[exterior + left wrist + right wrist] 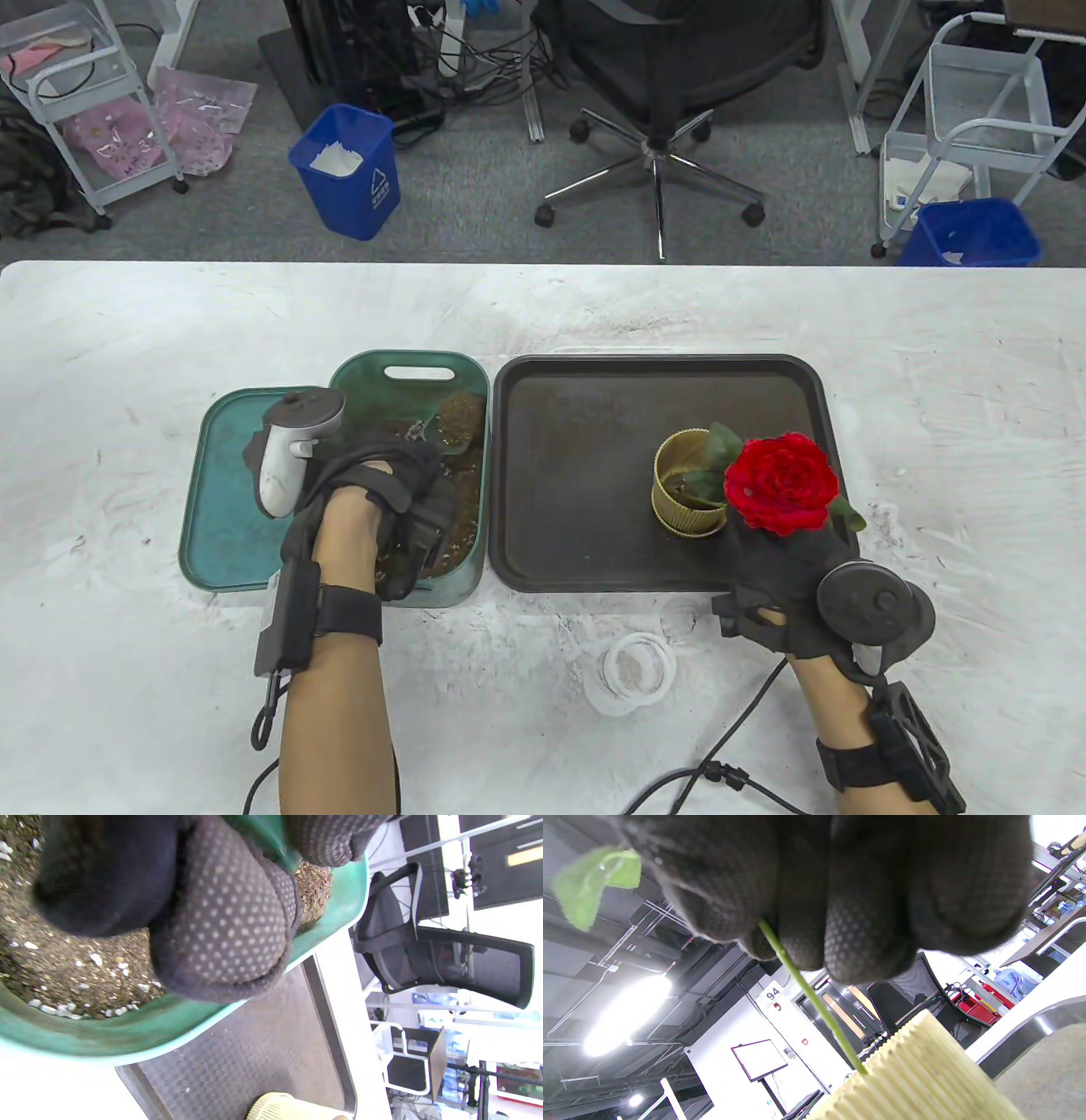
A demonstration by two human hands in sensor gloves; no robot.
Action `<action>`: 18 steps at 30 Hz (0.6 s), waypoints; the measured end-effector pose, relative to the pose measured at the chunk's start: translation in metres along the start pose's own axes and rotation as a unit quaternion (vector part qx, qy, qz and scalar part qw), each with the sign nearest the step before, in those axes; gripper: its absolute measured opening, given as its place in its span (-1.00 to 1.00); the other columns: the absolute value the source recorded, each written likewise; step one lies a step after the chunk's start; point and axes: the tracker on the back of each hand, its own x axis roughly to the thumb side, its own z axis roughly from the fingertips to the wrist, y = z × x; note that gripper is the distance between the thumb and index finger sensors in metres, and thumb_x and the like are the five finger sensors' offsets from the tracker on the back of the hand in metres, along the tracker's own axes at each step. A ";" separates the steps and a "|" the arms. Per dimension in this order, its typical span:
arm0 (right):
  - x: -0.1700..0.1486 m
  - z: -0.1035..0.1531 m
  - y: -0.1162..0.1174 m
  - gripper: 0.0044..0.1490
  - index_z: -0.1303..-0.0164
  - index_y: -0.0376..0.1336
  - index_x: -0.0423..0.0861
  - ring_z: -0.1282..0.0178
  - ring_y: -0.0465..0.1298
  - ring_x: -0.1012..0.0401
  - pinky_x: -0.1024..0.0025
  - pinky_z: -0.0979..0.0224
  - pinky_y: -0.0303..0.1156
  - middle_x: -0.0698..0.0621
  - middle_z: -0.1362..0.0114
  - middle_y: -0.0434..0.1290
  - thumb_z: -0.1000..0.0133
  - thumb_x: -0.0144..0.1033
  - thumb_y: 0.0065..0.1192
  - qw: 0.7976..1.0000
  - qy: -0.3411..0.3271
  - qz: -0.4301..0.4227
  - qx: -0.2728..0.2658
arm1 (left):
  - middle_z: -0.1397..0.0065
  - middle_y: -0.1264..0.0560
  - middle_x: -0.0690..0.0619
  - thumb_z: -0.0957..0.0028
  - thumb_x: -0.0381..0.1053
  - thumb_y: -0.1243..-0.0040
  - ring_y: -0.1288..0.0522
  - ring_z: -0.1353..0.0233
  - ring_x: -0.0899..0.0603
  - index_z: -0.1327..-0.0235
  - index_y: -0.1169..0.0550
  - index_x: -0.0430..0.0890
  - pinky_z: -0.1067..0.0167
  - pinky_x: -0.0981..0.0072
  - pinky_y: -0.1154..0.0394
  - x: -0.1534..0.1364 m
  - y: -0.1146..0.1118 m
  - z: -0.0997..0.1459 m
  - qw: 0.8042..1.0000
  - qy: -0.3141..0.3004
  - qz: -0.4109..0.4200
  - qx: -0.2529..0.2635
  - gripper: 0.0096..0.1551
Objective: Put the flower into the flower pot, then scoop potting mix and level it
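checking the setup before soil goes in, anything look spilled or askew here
Only small things: the rose leans out over the flower pot rim, stem in the pot, right hand holding it. Faint dark specks dust the white table beyond the trays.

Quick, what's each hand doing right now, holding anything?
Left hand: curled in the green tub of potting mix; what it grips cannot be told.
Right hand: pinching the red rose's green stem over the ribbed gold pot.

Left hand in green plastic tub of potting mix; rightward, dark rectangular tray bearing ribbed gold pot, red rose above right hand.
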 end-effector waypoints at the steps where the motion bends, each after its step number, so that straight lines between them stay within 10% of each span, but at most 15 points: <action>1: 0.000 0.000 0.000 -0.56 0.08 0.52 -0.05 0.23 0.72 -0.04 0.01 0.19 0.70 -0.15 -0.01 0.68 0.16 -0.24 0.46 1.000 0.000 0.000 0.000 | 0.04 -0.67 -0.04 0.05 0.06 -0.07 -0.84 0.41 -0.02 -0.18 -0.45 -0.34 0.42 0.30 -0.78 0.000 0.001 0.004 1.000 -0.005 0.001 -0.001 -0.34; 18: -0.001 0.000 -0.001 -0.56 0.08 0.52 -0.05 0.23 0.72 -0.04 0.01 0.19 0.70 -0.15 -0.01 0.68 0.16 -0.24 0.46 1.000 0.003 -0.001 0.000 | 0.03 -0.67 -0.03 0.03 0.07 -0.06 -0.84 0.40 0.00 -0.19 -0.44 -0.34 0.41 0.32 -0.78 0.010 -0.011 0.034 0.994 -0.091 0.020 -0.065 -0.34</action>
